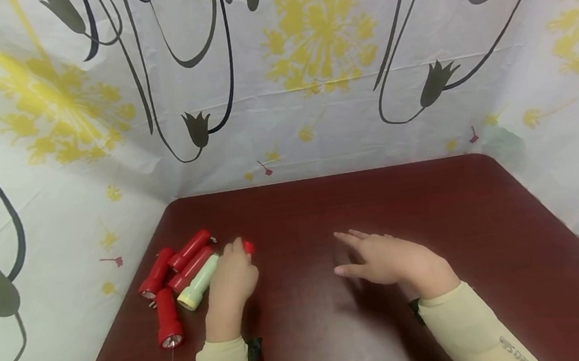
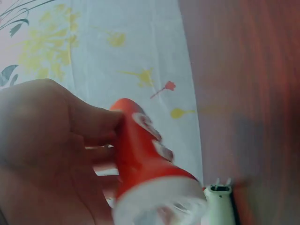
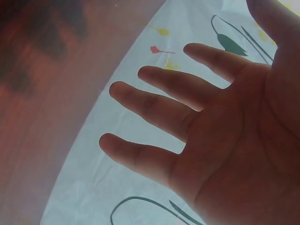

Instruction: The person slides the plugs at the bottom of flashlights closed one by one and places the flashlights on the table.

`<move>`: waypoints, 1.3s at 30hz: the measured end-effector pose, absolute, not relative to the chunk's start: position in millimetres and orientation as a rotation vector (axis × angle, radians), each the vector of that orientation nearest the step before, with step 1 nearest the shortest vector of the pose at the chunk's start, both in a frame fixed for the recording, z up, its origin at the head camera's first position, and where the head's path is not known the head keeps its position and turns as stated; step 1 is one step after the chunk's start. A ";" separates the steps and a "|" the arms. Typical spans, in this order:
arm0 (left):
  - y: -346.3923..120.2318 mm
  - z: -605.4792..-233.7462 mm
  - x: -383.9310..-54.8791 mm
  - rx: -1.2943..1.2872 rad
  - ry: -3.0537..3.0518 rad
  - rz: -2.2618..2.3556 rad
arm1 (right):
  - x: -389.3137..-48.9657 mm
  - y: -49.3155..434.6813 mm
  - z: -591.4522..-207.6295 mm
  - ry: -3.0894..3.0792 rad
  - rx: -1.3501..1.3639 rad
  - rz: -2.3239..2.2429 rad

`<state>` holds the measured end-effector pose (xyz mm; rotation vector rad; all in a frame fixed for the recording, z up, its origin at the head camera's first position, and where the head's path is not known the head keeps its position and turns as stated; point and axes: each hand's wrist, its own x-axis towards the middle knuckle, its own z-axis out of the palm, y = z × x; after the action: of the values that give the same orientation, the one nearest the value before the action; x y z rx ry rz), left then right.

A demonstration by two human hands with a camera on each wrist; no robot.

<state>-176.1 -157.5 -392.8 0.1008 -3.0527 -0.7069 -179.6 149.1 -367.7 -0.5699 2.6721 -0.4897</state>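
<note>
My left hand [image 1: 232, 276] grips a red flashlight [image 2: 138, 147], thumb on one side and fingers curled round the other. Its pale-rimmed lens end points toward the bottom of the left wrist view; in the head view only a red end shows past the fingers. Right beside this hand lies a pale green flashlight [image 1: 198, 283], whose two plug prongs appear in the left wrist view. To the right, my right hand [image 1: 388, 258] hovers over the table with fingers straight and spread. Nothing is in its palm, as the right wrist view shows.
Several red flashlights lie close together at the table's left side, one [image 1: 168, 319] nearest me with its lens forward and another [image 1: 190, 250] farther back. The dark red-brown table [image 1: 304, 330] meets a white cloth [image 1: 285, 140] with flower prints along its back and sides.
</note>
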 end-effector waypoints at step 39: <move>-124.3 -337.9 -174.8 -0.647 -2.554 -1.262 | -185.5 163.5 -330.4 2.963 -1.508 -0.517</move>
<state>-174.8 -124.3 -337.9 -0.6470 -2.5538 -1.2617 -185.5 163.5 -330.4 -1.5082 2.9631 -0.5170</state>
